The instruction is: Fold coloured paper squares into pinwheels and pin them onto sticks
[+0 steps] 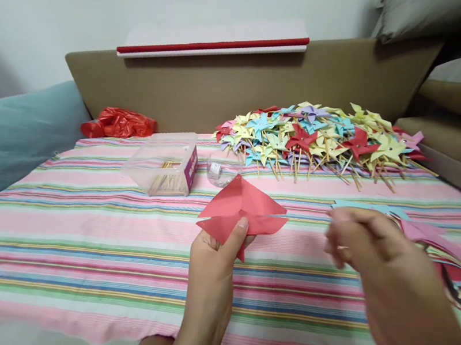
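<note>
My left hand (217,269) pinches a red paper square (253,196) with cuts running in from its corners, thumb on top and fingers beneath. The sheet is held above the striped cloth, its flaps standing slightly apart. To the right, my right hand (370,241) is in the air, away from the paper. Its fingers are curled together and a little blurred; whatever they may hold is too small to make out. Beyond the red paper stands a small clear container (224,171) with tiny items in it. Beside that is a clear plastic box (161,167) holding thin wooden sticks.
Finished paper pinwheels (301,137) on sticks lie heaped at the back right. Coloured paper sheets (434,237) lie behind my right hand. A red plastic bag (120,123) sits at the back left, near a blue cushion (12,138). The striped cloth (94,227) covers the surface.
</note>
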### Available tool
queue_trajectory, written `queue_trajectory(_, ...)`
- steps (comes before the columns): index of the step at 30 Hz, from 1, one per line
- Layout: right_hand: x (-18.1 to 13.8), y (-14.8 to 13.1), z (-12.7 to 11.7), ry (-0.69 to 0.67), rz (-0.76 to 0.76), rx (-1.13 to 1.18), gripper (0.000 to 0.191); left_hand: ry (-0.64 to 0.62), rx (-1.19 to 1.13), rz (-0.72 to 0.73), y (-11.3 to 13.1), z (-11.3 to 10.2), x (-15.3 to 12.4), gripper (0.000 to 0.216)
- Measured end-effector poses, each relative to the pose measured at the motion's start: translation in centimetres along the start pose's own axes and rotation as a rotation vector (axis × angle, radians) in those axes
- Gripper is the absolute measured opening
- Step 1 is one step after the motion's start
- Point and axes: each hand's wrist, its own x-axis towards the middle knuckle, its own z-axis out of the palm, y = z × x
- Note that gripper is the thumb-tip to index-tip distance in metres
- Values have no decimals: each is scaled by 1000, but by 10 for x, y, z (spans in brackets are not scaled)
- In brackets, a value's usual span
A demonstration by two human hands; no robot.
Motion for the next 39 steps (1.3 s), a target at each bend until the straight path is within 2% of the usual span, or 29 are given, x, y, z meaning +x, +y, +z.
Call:
queue_trajectory(3,2,-9,29,-126,23,30,42,-44,125,-18,3,3,-4,21)
queue_trajectory(5,-2,-11,38,-197,-2,33,41,-85,208,2,5,4,-6,19)
queue_trajectory(8,-6,-10,38,-261,18,83,39,-135,299,28,6,3,-7,17)
queue_trajectory(13,-5,-11,33,-298,122,308,74,-175,382,37,6,1,-6,20)
queue_trajectory(16,-4,-12,31,-311,148,343,81,-182,423,34,8,0,-6,19)
queue_trajectory(24,-6,-13,28,-348,273,336,70,-326,428,-20,10,-6,-2,18)
queue_trajectory(29,-4,-4,39,-256,292,487,61,-371,263,-49,10,-4,-1,34)
queue_trajectory(31,-4,-2,46,-228,303,619,54,-372,200,-65,9,-4,0,40)
queue_trajectory(34,-7,-4,56,-224,341,802,45,-344,153,-59,5,-4,0,33)
queue_trajectory(39,-13,-9,65,-262,390,871,41,-229,88,-19,-2,-3,1,21)
